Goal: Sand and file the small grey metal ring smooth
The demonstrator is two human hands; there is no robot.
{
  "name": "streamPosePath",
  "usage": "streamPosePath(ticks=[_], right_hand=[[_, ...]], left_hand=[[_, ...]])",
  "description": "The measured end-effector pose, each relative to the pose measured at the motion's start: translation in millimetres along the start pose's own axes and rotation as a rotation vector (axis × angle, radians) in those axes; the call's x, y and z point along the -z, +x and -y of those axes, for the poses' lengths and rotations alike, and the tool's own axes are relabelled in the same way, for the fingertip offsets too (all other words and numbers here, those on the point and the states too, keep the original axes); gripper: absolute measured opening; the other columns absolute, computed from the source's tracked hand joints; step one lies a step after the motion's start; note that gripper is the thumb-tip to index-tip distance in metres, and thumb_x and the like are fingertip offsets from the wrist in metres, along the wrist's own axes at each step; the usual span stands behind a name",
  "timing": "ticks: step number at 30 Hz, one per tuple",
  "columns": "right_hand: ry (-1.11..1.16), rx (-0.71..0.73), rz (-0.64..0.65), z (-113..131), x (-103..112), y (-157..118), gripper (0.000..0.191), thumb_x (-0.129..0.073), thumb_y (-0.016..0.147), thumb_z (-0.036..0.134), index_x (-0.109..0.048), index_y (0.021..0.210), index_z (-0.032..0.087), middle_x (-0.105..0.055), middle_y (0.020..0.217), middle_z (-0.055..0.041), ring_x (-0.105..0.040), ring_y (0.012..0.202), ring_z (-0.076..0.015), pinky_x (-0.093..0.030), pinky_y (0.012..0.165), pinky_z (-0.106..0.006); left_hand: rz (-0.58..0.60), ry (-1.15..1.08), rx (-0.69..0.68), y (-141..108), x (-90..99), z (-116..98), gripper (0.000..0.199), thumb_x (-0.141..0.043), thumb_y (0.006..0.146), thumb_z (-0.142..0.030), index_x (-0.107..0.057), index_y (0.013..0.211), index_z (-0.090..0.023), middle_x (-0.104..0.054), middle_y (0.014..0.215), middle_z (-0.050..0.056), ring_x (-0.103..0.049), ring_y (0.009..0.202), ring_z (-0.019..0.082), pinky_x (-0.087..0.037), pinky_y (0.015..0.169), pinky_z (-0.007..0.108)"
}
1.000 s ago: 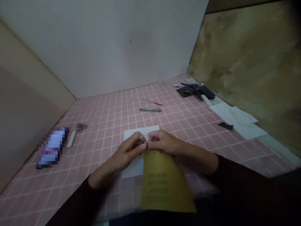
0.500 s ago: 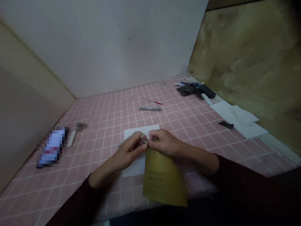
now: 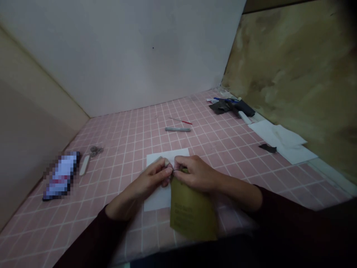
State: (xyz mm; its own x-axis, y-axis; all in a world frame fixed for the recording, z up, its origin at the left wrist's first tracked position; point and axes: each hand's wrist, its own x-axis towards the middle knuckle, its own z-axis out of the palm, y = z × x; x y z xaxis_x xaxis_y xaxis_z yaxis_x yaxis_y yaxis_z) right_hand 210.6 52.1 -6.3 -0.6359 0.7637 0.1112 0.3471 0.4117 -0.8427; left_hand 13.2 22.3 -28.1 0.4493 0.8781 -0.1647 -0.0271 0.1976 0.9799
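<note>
A yellow sheet with printed lines [image 3: 189, 212], like the backing of sandpaper, hangs down from my right hand [image 3: 195, 171]. That hand is closed, pinching the sheet near its top edge. My left hand [image 3: 156, 175] is closed too, thumb against fingers, right by the sheet's top left corner. Something small and dark shows where the fingertips meet, too small to name. Beneath both hands a sheet of white paper [image 3: 157, 201] lies on the table, partly covered by the left hand and the yellow sheet.
Ahead lie a grey pen-like stick [image 3: 177, 129] and a thin red-handled tool [image 3: 186, 122]. On the left are a phone [image 3: 61, 176], a white strip [image 3: 84, 165] and scissors-like metal handles [image 3: 96, 150]. Dark scraps [image 3: 221, 107] and white papers [image 3: 281, 143] line the right wall.
Both hands have shifted slightly left. My left fingers have closed more tightly by the sheet's corner, and the yellow sheet's lower end has swung a little left and up.
</note>
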Motion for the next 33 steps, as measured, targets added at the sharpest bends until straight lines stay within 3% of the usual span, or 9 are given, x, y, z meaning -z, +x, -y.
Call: streamPosePath(ticks=[3, 6, 8, 12, 14, 16, 20, 27, 33], right_hand=[[0.156, -0.1, 0.044, -3, 0, 2, 0.012, -0.057, 0.077, 0.021, -0.049, 0.069, 0.018, -0.05, 0.066, 0.0026, -0.045, 0.064, -0.0111, -0.033, 0.06, -0.025], [0.539, -0.372, 0.254, -9, 0, 6, 0.019, -0.062, 0.072, 0.031, -0.047, 0.068, 0.019, -0.045, 0.061, 0.0039, -0.041, 0.055, -0.0098, -0.031, 0.053, -0.024], [0.657, -0.452, 0.308, -11, -1, 6, 0.023, -0.063, 0.071, 0.034, -0.046, 0.068, 0.02, -0.043, 0.059, 0.0049, -0.038, 0.052, -0.0089, -0.03, 0.051, -0.024], [0.252, -0.149, 0.004, -4, -3, 2, 0.017, -0.061, 0.075, 0.025, -0.047, 0.067, 0.019, -0.046, 0.063, 0.0034, -0.04, 0.061, -0.0104, -0.03, 0.058, -0.025], [0.122, -0.048, -0.064, 0, -2, 1, 0.013, -0.059, 0.075, 0.02, -0.048, 0.067, 0.018, -0.048, 0.065, 0.0028, -0.042, 0.064, -0.0112, -0.03, 0.062, -0.026], [0.238, -0.148, 0.0, 0, -1, 2, 0.016, -0.06, 0.075, 0.024, -0.047, 0.067, 0.019, -0.046, 0.063, 0.0034, -0.041, 0.061, -0.0108, -0.03, 0.06, -0.026], [0.656, -0.452, 0.298, -9, -1, 7, 0.023, -0.063, 0.073, 0.035, -0.047, 0.071, 0.019, -0.044, 0.06, 0.0047, -0.038, 0.053, -0.0093, -0.029, 0.052, -0.024], [0.116, -0.056, -0.041, -3, -5, 1, 0.014, -0.059, 0.076, 0.023, -0.048, 0.068, 0.018, -0.048, 0.064, 0.003, -0.042, 0.063, -0.011, -0.03, 0.06, -0.026], [0.62, -0.47, 0.309, -9, -5, 8, 0.03, -0.066, 0.072, 0.042, -0.046, 0.072, 0.019, -0.042, 0.06, 0.005, -0.037, 0.052, -0.009, -0.028, 0.052, -0.025]], left_hand=[[0.007, 0.14, -0.062, -5, -2.2, -6, 0.021, -0.056, 0.093, -0.038, -0.051, 0.091, -0.018, -0.043, 0.076, -0.002, -0.04, 0.067, 0.012, -0.033, 0.062, 0.026], [-0.034, 0.357, -0.152, -10, -5.4, -13, 0.018, -0.055, 0.095, -0.038, -0.053, 0.097, -0.02, -0.049, 0.087, 0.002, -0.046, 0.08, 0.016, -0.039, 0.071, 0.03], [-0.051, 0.402, -0.175, -10, -5.7, -14, 0.018, -0.054, 0.095, -0.038, -0.054, 0.1, -0.02, -0.051, 0.091, 0.003, -0.047, 0.084, 0.018, -0.04, 0.074, 0.031], [-0.004, 0.234, -0.099, -2, -1.1, -7, 0.019, -0.053, 0.096, -0.038, -0.05, 0.092, -0.019, -0.046, 0.076, -0.002, -0.042, 0.069, 0.013, -0.036, 0.066, 0.027], [0.006, 0.171, -0.09, -1, 0.2, -5, 0.021, -0.053, 0.096, -0.038, -0.049, 0.089, -0.019, -0.042, 0.072, -0.004, -0.038, 0.065, 0.012, -0.034, 0.063, 0.026], [-0.016, 0.19, -0.125, -3, -1.0, -7, 0.019, -0.053, 0.096, -0.037, -0.05, 0.091, -0.019, -0.043, 0.076, -0.003, -0.04, 0.069, 0.012, -0.034, 0.065, 0.026], [-0.034, 0.352, -0.168, -10, -5.7, -16, 0.018, -0.054, 0.096, -0.038, -0.053, 0.099, -0.019, -0.05, 0.089, 0.001, -0.047, 0.082, 0.016, -0.038, 0.073, 0.029], [-0.021, 0.192, -0.044, -5, -4.2, -11, 0.022, -0.051, 0.096, -0.039, -0.047, 0.087, -0.019, -0.039, 0.073, -0.004, -0.036, 0.064, 0.012, -0.031, 0.061, 0.026], [-0.067, 0.474, -0.242, -13, -5.5, -21, 0.019, -0.054, 0.094, -0.038, -0.052, 0.093, -0.019, -0.05, 0.088, 0.002, -0.045, 0.082, 0.017, -0.037, 0.075, 0.031]])
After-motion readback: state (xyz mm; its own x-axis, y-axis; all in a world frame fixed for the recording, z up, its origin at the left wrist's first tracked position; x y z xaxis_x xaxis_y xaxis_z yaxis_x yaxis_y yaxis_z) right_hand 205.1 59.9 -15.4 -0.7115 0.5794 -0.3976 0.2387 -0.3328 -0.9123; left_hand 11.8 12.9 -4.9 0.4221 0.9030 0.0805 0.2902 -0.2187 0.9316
